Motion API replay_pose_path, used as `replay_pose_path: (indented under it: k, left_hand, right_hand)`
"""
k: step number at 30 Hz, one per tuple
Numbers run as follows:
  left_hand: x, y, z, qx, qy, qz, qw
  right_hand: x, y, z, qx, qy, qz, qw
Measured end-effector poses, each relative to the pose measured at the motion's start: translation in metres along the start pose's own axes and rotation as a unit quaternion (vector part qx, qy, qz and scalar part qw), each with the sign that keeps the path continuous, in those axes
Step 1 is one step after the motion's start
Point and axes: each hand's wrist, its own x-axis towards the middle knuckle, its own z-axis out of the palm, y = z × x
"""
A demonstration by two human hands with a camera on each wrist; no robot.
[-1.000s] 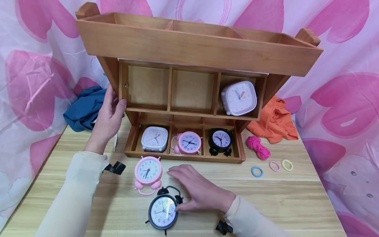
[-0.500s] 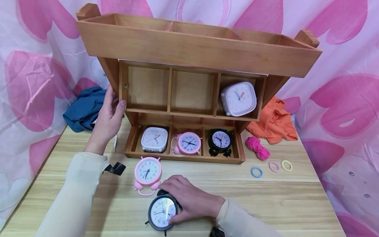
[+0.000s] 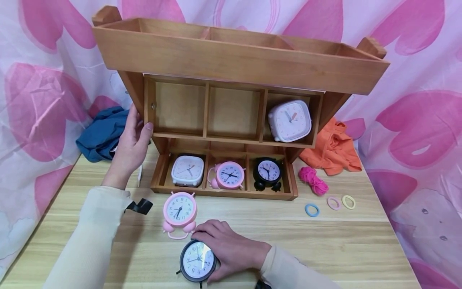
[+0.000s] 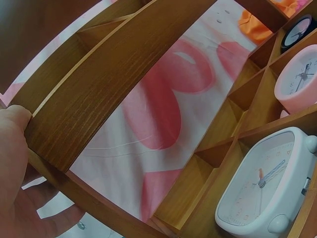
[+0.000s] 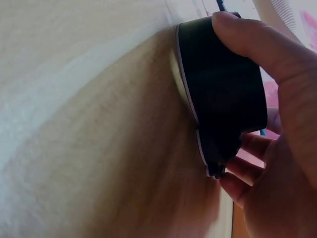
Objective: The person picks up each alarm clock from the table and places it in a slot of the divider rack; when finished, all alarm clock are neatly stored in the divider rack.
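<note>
My right hand (image 3: 231, 248) grips a black twin-bell alarm clock (image 3: 197, 261) lying face up on the table. Its thumb is at the clock's lower right rim and its fingers cover the bells; in the right wrist view the dark clock body (image 5: 220, 74) sits between thumb and fingers. My left hand (image 3: 131, 146) holds the left side of a tiered wooden shelf (image 3: 238, 60), thumb in front and fingers behind. A pink alarm clock (image 3: 179, 208) lies just above the black one, bells toward me.
The middle tier has a lavender clock (image 3: 290, 120) at right. Below are a white clock (image 3: 187, 170), a pink clock (image 3: 229, 175) and a black clock (image 3: 267, 173). Around stand blue cloth (image 3: 101, 134), orange cloth (image 3: 332, 148), pink yarn (image 3: 313, 180), a blue ring (image 3: 312, 210) and black strips (image 3: 140, 206).
My right hand has moved down and left onto the black alarm clock and closed its fingers around it. The left hand stays on the shelf's side.
</note>
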Motion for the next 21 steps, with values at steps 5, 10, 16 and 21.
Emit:
replay_pose_path:
  k: [5, 10, 16, 21]
  left_hand:
    - [-0.001, 0.003, 0.000, -0.002, -0.002, -0.002, 1.0000]
    - [-0.007, 0.019, -0.001, -0.002, -0.003, 0.001, 1.0000]
    - [-0.007, 0.021, -0.001, -0.005, -0.001, 0.010, 0.9999]
    - [-0.003, 0.009, -0.001, -0.005, -0.001, 0.009, 0.9999]
  right_hand:
    - [-0.001, 0.002, 0.000, 0.038, 0.015, -0.004, 0.999]
    - [-0.008, -0.002, -0.022, 0.083, 0.111, -0.006, 0.990]
    - [-0.012, -0.003, -0.078, 0.034, 0.252, 0.018, 0.967]
    - [-0.010, 0.005, -0.123, -0.034, 0.329, 0.028, 0.943]
